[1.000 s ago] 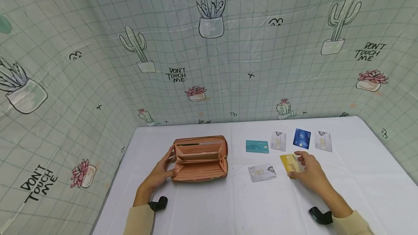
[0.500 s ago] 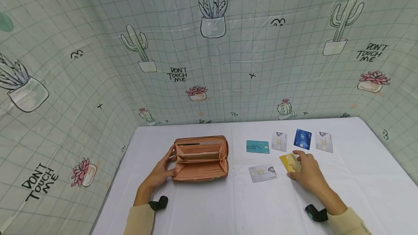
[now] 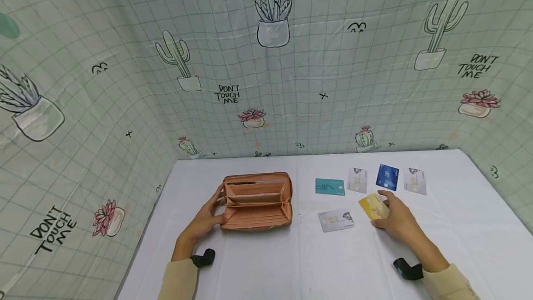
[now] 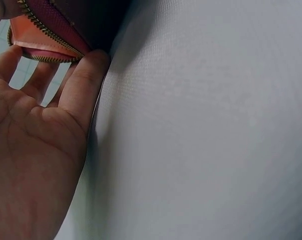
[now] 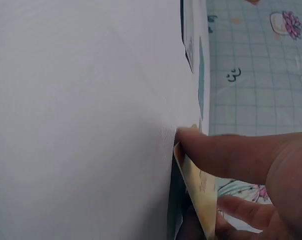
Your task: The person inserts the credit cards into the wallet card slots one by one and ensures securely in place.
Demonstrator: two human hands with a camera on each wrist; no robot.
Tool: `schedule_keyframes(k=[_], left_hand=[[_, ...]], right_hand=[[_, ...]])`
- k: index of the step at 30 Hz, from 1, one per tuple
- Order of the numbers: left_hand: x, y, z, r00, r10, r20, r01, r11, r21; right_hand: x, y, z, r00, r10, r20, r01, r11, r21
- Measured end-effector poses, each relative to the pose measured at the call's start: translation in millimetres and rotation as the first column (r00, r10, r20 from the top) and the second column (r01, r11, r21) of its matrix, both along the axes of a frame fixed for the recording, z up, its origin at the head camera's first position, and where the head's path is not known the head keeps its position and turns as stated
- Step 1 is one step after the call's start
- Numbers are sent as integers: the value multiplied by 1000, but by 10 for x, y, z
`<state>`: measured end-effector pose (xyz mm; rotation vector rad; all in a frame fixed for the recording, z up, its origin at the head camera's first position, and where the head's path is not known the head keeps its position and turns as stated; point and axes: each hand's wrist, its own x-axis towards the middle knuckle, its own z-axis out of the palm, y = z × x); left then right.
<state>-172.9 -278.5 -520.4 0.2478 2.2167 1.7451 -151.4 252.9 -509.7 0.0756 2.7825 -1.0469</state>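
One thin yellow plastic card (image 3: 373, 206) is pinched in the right hand (image 3: 397, 220), lifted at a slant just off the white tablecloth (image 3: 266, 267) right of its middle; the right wrist view shows the thumb (image 5: 226, 157) pressed on the card's upper face with fingers beneath it. It should handle as something very light, stiff but slightly springy, and slick on both faces, so I judge the short edge nearest the palm, held face and back, the sound place for a hold; the flat faces alone would slip. Its long axis runs from the hand toward the far left, the free short end pointing at the row of cards by the back edge.

Beside it, toward the middle, lies a silver card (image 3: 336, 220) flat on the cloth. Nearer the back edge sit a teal card (image 3: 330, 186), a pale grey card (image 3: 357, 180), a dark blue card (image 3: 387, 177) and another grey card (image 3: 415, 181), all apart.

Left of centre, an open salmon-pink zip wallet (image 3: 257, 201) lies with its long axis parallel to the back edge; the left hand (image 3: 208, 219) holds its left end, fingers curled round the zipped rim.
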Motion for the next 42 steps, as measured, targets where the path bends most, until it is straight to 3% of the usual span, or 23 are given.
schedule_keyframes(k=[16,24,42], left_hand=[[-4,-5,-10,1000,-4,0,4,1000,2],[-1,-2,-14,1000,-12,-14,12,1000,-7],[-1,7,-30,1000,-6,-26,5,1000,-5]], right_hand=[[-13,115,93,993,30,-113,-29,1000,2],[-41,7,183,980,37,-197,-47,998,-46],[-206,-372,332,957,87,-278,-127,984,-129]])
